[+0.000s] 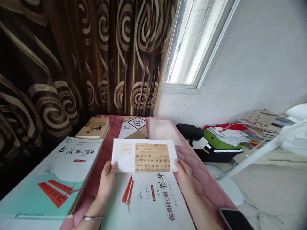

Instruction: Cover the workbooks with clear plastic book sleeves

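Note:
My left hand (108,179), with a silver bangle at the wrist, grips the left edge of a white printed sheet (123,156), thumb on top. On the other side, my right hand (184,175) pinches its right edge. The sheet bears a tan picture of brush calligraphy and a small block of text. Just below lies a pale green calligraphy workbook (144,204), its cover turned sideways, between my forearms. Whether the sheet is joined to this workbook I cannot tell. My fingertips are hidden beneath the sheet.
At the left stands a stack of calligraphy workbooks (55,179), with small tan books (93,127) behind. A language textbook (133,127) and a clear plastic sleeve (165,131) lie at the back of the pink table cover (203,182). A phone (236,218) and white fan (254,156) are right.

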Tool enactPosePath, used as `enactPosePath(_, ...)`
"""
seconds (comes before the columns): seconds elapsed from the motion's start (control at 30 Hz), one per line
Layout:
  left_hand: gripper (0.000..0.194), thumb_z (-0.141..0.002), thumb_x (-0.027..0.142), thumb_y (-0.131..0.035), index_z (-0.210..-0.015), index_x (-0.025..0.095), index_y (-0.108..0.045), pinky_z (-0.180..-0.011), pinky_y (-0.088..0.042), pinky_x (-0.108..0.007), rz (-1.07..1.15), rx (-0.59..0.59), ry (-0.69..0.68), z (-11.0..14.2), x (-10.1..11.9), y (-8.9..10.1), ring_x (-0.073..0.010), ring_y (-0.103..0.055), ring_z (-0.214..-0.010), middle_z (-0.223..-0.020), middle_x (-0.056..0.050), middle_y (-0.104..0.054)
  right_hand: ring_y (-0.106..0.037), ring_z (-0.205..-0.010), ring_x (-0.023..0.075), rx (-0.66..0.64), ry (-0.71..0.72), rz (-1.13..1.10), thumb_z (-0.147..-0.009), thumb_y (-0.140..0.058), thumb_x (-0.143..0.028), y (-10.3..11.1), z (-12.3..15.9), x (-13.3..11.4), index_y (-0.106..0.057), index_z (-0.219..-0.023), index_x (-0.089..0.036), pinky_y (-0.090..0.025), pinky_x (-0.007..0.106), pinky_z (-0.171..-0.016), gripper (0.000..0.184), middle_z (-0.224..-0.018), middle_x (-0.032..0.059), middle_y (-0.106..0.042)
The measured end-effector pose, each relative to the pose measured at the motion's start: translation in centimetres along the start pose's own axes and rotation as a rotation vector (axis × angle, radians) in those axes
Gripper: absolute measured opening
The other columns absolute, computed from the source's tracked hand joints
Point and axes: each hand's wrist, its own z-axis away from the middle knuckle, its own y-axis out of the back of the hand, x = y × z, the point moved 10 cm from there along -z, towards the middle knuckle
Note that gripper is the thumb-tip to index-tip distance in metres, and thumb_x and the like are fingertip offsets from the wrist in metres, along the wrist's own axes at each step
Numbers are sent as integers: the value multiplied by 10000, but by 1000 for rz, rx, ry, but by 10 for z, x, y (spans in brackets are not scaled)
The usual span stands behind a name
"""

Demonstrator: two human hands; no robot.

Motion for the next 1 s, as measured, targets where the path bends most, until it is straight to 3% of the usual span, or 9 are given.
enactPosePath(0.23,370,-801,580,-528,-819,211,-542,-738,-444,-325,-138,22,-29,-1,-2,6,-218,-564,-780,-793,-24,-618,-633,-621,220,-3,-68,120,-722,-683,-607,-5,2,11,-661,-908,-174,-493,292,-542,472,-757,40,-725)
enactPosePath(0.37,367,-833,448,-514,-1088,185,-517,-914,-415,-476,-495,252,-338,15,46,20,-318,-562,-1063,-1119,-139,-605,-639,-643,219,39,-14,119,-732,-652,-631,-3,-2,8,-634,-897,-168,-499,293,-563,493,-767,43,-720)
enactPosePath(0.43,337,-855,378,-496,-1113,163,-521,-931,-404,-505,-679,269,-534,37,76,5,-336,-543,-1115,-1151,-172,-591,-641,-654,218,38,-9,98,-741,-638,-633,-5,-4,6,-624,-900,-169,-503,297,-578,490,-769,43,-716)
enactPosePath(0.5,264,-888,312,-467,-1094,171,-552,-892,-445,-460,-809,58,-683,63,86,-31,-298,-588,-1054,-1100,-153,-634,-635,-670,216,44,21,123,-747,-631,-628,-5,-7,2,-617,-849,-173,-498,293,-595,466,-755,39,-707)
enactPosePath(0.57,252,-892,275,-492,-1115,202,-582,-841,-490,-387,-936,-350,-785,100,66,-79,-249,-632,-986,-1085,-108,-679,-630,-695,219,58,64,188,-754,-616,-628,-5,-11,-3,-620,-814,-174,-487,287,-607,457,-744,35,-697)
enactPosePath(0.63,306,-865,278,-554,-1159,210,-604,-833,-511,-388,-1069,-637,-971,147,36,-111,-272,-644,-1029,-1168,-106,-684,-629,-713,225,72,95,246,-761,-595,-636,-4,-18,-5,-638,-837,-170,-475,284,-613,475,-736,34,-692)
enactPosePath(0.8,354,-882,180,-540,-1229,206,-602,-814,-554,-414,-1370,-691,-1193,191,-37,-125,-322,-645,-1099,-1280,-119,-637,-621,-702,225,37,160,322,-785,-551,-638,-14,-36,-16,-655,-872,-167,-472,303,-645,490,-744,43,-695)
enactPosePath(0.93,369,-873,106,-493,-1218,140,-619,-647,-583,-387,-1392,-719,-1181,194,-53,-131,-349,-684,-1011,-1209,-217,-647,-639,-786,239,15,200,300,-783,-555,-621,-24,-46,-27,-659,-885,-183,-487,314,-712,461,-829,65,-723)
enactPosePath(1.0,365,-862,95,-485,-1189,119,-645,-544,-566,-362,-1355,-748,-1049,191,-51,-127,-341,-721,-868,-1115,-249,-683,-646,-791,242,12,178,289,-782,-552,-612,-25,-49,-22,-660,-903,-190,-494,316,-708,452,-848,71,-730)
